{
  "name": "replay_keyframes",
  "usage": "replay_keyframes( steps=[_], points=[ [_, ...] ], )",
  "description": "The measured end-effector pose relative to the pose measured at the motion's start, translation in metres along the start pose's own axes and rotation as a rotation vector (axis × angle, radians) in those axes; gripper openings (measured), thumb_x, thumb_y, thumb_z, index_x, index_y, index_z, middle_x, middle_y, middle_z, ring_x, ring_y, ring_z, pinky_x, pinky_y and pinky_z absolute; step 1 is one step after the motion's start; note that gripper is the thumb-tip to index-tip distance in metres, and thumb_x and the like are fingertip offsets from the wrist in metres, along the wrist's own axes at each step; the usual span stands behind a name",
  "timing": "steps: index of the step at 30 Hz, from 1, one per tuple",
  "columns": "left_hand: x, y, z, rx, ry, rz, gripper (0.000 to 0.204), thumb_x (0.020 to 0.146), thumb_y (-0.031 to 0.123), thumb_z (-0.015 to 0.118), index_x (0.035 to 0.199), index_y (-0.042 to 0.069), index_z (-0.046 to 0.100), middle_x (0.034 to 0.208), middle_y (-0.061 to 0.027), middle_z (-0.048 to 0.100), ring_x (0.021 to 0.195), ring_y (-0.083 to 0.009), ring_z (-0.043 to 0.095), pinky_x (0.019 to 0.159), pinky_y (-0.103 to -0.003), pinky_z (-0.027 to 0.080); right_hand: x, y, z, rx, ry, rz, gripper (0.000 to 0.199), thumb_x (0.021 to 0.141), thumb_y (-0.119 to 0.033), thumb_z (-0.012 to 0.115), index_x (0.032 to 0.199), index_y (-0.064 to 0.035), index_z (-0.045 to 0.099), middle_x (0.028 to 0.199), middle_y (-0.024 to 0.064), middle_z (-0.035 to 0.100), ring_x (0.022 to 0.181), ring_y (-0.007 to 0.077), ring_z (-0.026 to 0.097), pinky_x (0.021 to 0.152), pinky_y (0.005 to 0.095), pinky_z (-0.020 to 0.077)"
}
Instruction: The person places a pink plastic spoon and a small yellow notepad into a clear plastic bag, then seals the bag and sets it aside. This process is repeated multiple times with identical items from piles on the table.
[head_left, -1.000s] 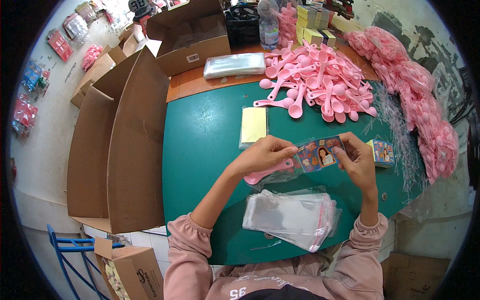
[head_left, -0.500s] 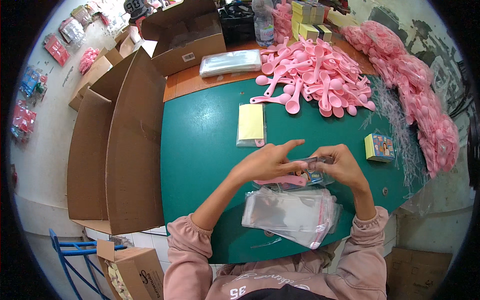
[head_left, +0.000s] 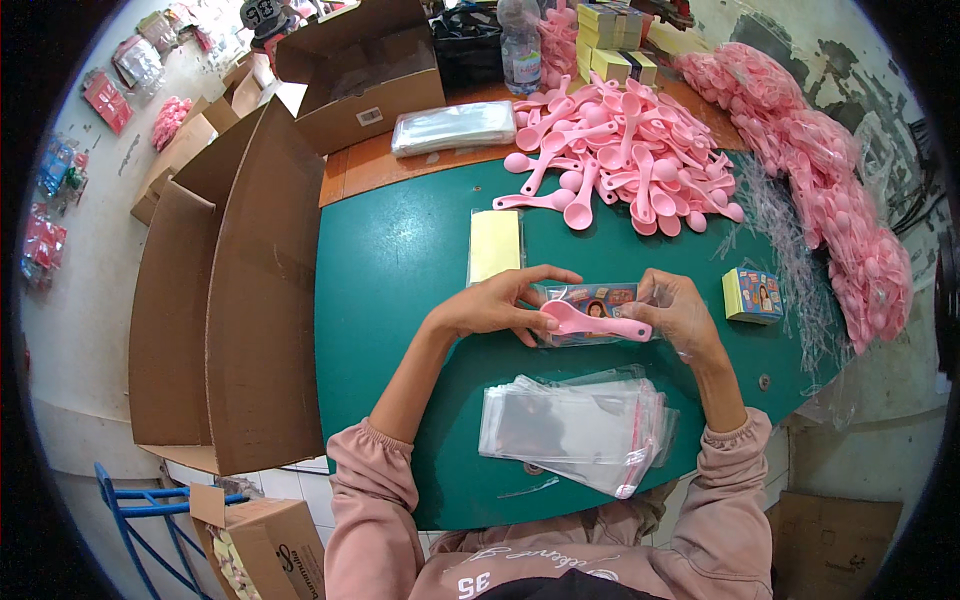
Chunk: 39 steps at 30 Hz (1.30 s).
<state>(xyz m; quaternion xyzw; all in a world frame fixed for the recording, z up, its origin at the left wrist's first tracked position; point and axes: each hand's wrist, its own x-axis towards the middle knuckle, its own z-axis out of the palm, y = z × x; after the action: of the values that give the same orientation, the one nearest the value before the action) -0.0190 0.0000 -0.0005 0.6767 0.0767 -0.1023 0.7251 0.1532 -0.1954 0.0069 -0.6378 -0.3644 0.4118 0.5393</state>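
- While both hands meet over the green table [head_left: 400, 260], the step in hand looks like bagging: a spoon and card going into a clear sleeve.
- Left hand [head_left: 492, 303] pinches the near end of the clear plastic sleeve with a printed picture card [head_left: 590, 300], fingers closed on it.
- Pink plastic spoon [head_left: 592, 322] lies across the sleeve, bowl leftward, glossy and smooth.
- Right hand [head_left: 682, 315] grips the sleeve's far end and the spoon handle.
- Next, I judge, the spoon needs sliding straight into the sleeve's mouth.
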Motion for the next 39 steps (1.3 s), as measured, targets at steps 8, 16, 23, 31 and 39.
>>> replay_keyframes(
  steps=[8,16,23,31,39],
  points=[
    [0.002,-0.021,0.04,-0.214,0.428,0.182,0.056,0.092,0.027,0.045,0.134,0.007,0.014,0.101,-0.0177,0.057,0.089,-0.0207,0.061,0.073,-0.03,0.051,0.001,-0.013,0.013,-0.43,0.346,-0.398,0.026,0.069,-0.013,0.073,0.088,-0.0013,0.059,0.079,0.006,0.06,0.073,0.0136,0.056,0.067,0.025,0.0451],
    [-0.027,-0.029,0.073,-0.305,0.341,0.024,0.058,0.093,0.019,0.044,0.137,0.009,0.007,0.098,-0.0171,0.058,0.093,-0.0216,0.059,0.08,-0.032,0.05,-0.012,-0.012,0.023,-0.649,-0.283,-0.517,0.035,0.067,-0.014,0.07,0.098,-0.0041,0.056,0.1,0.0121,0.05,0.091,0.0272,0.051,0.079,0.0362,0.0433],
    [-0.027,-0.019,0.072,-0.133,0.416,0.006,0.063,0.086,0.005,0.052,0.136,0.01,0.014,0.091,-0.012,0.058,0.086,-0.0173,0.06,0.074,-0.03,0.053,-0.021,0.006,0.048,-0.805,-0.349,-0.642,0.026,0.066,-0.015,0.069,0.084,-0.005,0.053,0.087,0.0098,0.047,0.088,0.0272,0.048,0.077,0.0355,0.0401],
    [-0.021,-0.022,0.074,-0.182,0.434,0.029,0.063,0.085,0.002,0.052,0.135,0.011,0.015,0.102,-0.0165,0.049,0.091,-0.0201,0.058,0.072,-0.032,0.055,-0.026,0.01,0.06,-1.007,-0.213,-0.717,0.028,0.064,-0.014,0.072,0.083,-0.0061,0.053,0.085,0.008,0.048,0.081,0.0256,0.048,0.073,0.0364,0.0376],
    [-0.017,-0.022,0.074,-0.076,0.458,0.037,0.064,0.086,0.0,0.048,0.137,0.015,0.013,0.104,-0.0151,0.041,0.091,-0.0191,0.055,0.077,-0.032,0.054,-0.024,0.012,0.06,-0.986,-0.187,-0.684,0.027,0.065,-0.014,0.07,0.084,-0.0065,0.052,0.084,0.0079,0.047,0.083,0.0251,0.048,0.072,0.0367,0.0371]
  ],
)
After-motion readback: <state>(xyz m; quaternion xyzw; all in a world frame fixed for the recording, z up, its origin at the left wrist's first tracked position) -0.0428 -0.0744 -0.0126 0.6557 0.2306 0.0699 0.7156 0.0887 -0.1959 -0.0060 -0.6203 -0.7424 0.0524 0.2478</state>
